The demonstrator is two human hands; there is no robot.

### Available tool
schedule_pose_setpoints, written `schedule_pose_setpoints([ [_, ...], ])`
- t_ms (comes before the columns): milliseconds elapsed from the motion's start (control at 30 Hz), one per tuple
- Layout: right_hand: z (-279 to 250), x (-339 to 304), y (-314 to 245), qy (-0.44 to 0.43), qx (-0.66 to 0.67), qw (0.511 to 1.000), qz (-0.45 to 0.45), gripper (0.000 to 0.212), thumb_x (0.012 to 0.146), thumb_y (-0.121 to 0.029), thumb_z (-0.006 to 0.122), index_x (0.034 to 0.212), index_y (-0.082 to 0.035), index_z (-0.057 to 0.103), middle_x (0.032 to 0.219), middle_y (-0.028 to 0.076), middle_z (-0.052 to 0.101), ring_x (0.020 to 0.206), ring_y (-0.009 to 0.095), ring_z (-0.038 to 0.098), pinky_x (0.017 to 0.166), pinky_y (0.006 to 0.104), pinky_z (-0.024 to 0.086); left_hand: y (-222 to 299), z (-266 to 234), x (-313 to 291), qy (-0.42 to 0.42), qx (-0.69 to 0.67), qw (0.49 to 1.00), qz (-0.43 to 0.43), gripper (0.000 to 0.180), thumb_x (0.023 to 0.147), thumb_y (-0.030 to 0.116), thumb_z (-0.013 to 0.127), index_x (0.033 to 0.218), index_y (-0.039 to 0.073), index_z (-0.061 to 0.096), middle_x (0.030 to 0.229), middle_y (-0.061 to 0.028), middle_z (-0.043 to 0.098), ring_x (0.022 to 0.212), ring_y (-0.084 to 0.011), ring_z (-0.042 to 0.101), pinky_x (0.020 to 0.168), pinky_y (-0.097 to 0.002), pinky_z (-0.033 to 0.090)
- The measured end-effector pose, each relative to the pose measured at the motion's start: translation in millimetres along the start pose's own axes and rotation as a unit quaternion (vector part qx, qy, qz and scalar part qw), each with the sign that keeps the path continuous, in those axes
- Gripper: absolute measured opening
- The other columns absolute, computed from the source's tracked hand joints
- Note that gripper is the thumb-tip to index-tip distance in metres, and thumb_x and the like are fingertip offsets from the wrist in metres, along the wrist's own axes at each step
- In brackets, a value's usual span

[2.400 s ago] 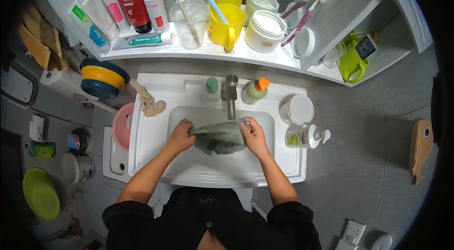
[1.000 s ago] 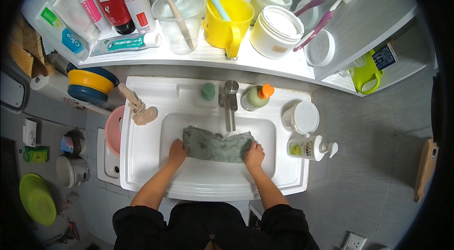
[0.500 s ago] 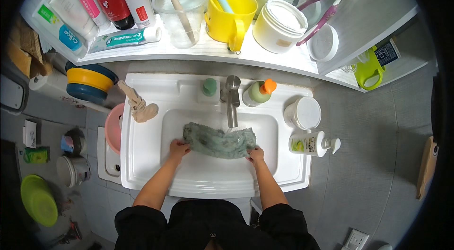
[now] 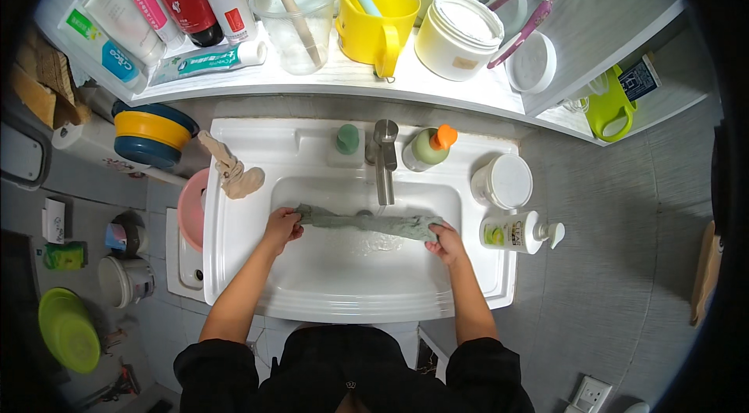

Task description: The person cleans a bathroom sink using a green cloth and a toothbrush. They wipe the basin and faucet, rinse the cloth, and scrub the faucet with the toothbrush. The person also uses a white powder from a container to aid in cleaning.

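Observation:
A wet grey-green cloth (image 4: 367, 223) is stretched in a narrow band across the white sink (image 4: 343, 288), just in front of the metal faucet (image 4: 385, 171). My left hand (image 4: 283, 230) is closed round its left end. At the other end, my right hand (image 4: 445, 242) grips the cloth between thumb and fingers. Water ripples in the basin below the cloth, and part of the drain shows behind it.
Behind the basin stand a soap bottle with an orange top (image 4: 431, 147) and a green-topped container (image 4: 348, 139). A white tub (image 4: 502, 181) and a pump bottle (image 4: 521, 233) line the right rim. A crumpled beige cloth (image 4: 233, 169) lies on the left rim. Above, a shelf (image 4: 328, 85) holds toiletries.
The cloth has gone from spread low in the basin to a taut, narrow strip. Both hands have moved up and farther apart, still gripping its ends.

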State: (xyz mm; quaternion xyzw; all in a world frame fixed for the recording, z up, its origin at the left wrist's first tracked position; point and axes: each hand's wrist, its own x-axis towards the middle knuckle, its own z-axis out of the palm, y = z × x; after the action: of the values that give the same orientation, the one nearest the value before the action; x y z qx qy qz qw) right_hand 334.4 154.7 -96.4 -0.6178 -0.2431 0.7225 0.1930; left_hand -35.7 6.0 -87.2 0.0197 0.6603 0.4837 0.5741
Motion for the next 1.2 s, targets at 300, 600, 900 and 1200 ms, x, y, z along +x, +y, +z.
schedule_pose_setpoints([
  [300,-43.4,36.2,57.7,0.07,-0.524,0.848,-0.045,0.037,0.076,-0.029,0.061,0.101,-0.002,0.061,0.096,0.016,0.064,0.086,0.032,0.062,0.072,0.0406,0.05,-78.8,16.8,-1.6,0.049,0.534,0.797,0.278,0.031,0.079,0.008,0.055,0.109,0.001,0.047,0.095,-0.0181,0.055,0.089,-0.0311,0.057,0.078,-0.0388,0.046],
  [600,109.9,56.7,89.5,0.165,-0.617,0.717,-0.278,0.02,0.083,-0.021,0.05,0.096,-0.006,0.052,0.077,0.015,0.063,0.071,0.032,0.062,0.063,0.0443,0.05,-119.6,51.3,40.5,-0.132,0.676,0.627,0.363,0.037,0.083,0.017,0.052,0.118,0.005,0.05,0.135,-0.0142,0.034,0.127,-0.0318,0.028,0.104,-0.0439,0.024],
  [900,76.0,87.1,115.5,0.188,-0.663,0.653,-0.313,0.013,0.087,-0.014,0.038,0.096,-0.006,0.045,0.08,0.017,0.062,0.072,0.031,0.063,0.059,0.0444,0.049,-118.8,31.2,38.1,-0.085,0.701,0.588,0.394,0.068,0.082,0.046,0.053,0.135,0.008,0.032,0.143,-0.0128,0.024,0.134,-0.0293,0.016,0.11,-0.0447,0.008],
  [1200,120.5,88.4,139.0,0.096,-0.688,0.64,-0.328,0.018,0.085,-0.017,0.044,0.096,-0.004,0.048,0.072,0.015,0.063,0.069,0.031,0.063,0.055,0.0445,0.048,-93.6,36.7,31.5,-0.08,0.691,0.617,0.368,0.074,0.077,0.051,0.057,0.133,0.008,0.036,0.143,-0.0145,0.023,0.134,-0.0295,0.016,0.11,-0.045,0.007],
])
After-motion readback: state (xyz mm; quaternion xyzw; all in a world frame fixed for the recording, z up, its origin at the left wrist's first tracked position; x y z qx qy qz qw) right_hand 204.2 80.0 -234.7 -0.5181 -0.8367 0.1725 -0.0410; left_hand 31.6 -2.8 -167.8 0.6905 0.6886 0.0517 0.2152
